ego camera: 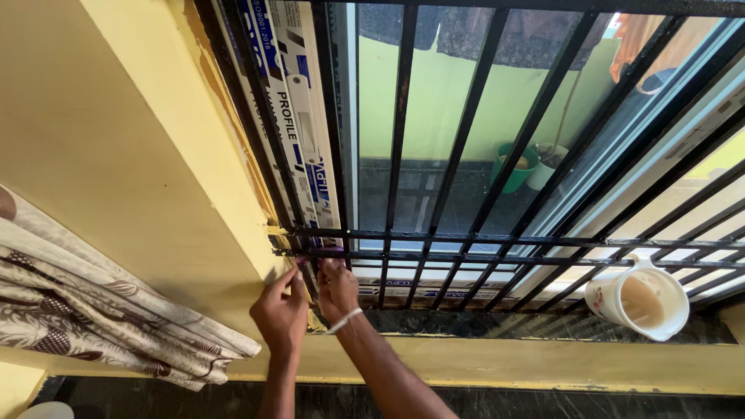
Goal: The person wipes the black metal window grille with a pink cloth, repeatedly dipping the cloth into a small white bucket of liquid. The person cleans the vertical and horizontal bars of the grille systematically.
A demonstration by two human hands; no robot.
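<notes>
Both hands at the lower left corner of the black metal window grille (pixel 434 240), beside the yellow wall (pixel 116 155).

Left hand (pixel 281 314) — fingers pinched together on a small piece at the bar's foot; what it is, too small to tell.

Right hand (pixel 337 289) — fingers curled onto the same spot, grip unclear.

White protective film still covers the window frame (pixel 299 132); work looks early.

White plastic jug (pixel 640 299) stands on the sill, well apart.
</notes>
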